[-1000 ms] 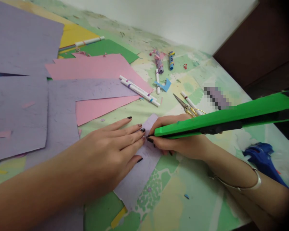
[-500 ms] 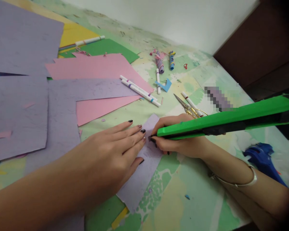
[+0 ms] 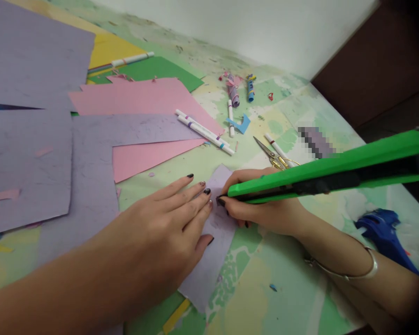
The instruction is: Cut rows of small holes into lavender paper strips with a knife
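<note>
By the flat, outstretched left hand (image 3: 172,225), a purple strip (image 3: 212,260) is pressed onto the tabletop (image 3: 300,288), apparently against slipping. A green tool (image 3: 335,163) is gripped near its tip by the right hand (image 3: 270,217), presumably for control; scissors (image 3: 278,162) are laid just beyond.

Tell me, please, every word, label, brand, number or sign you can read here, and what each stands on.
No text is legible.
Two white cylindrical markers with coloured bands: any print is too small to read.
Pixelated pale-purple patch: obscured, unreadable.
Long green and black plastic tool in the right hand: no readable lettering.
</note>
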Action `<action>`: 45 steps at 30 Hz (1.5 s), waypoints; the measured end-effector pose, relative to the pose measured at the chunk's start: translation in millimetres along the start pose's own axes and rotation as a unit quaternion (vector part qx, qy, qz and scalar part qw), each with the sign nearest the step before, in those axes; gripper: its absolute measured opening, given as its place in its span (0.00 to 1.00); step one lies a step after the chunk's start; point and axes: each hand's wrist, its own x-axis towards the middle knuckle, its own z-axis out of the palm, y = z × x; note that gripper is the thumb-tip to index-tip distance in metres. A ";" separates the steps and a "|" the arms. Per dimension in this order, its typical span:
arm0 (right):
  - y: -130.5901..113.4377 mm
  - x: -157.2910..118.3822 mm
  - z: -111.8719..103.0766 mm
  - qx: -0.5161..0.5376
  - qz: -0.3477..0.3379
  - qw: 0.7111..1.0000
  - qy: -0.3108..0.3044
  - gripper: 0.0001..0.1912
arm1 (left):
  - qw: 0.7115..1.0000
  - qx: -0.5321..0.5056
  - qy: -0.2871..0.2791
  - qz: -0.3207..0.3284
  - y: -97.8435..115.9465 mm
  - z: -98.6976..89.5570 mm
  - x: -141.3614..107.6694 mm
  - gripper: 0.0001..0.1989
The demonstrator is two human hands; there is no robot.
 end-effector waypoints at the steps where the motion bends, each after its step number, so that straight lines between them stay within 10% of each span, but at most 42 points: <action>1: 1.4 0.6 -1.9 -0.030 -0.036 0.999 0.000 0.04 | 1.000 -0.010 0.002 -0.007 2.4 -0.7 -0.1 0.18; 11: 7.6 5.1 -12.1 -0.104 -0.126 0.987 -0.007 0.04 | 0.996 -0.063 0.053 -0.031 -2.9 5.4 -9.5 0.11; 45: 9.3 3.3 -11.3 0.018 -0.038 0.999 -0.020 0.03 | 0.999 -0.047 -0.008 -0.011 -5.8 1.2 -7.3 0.22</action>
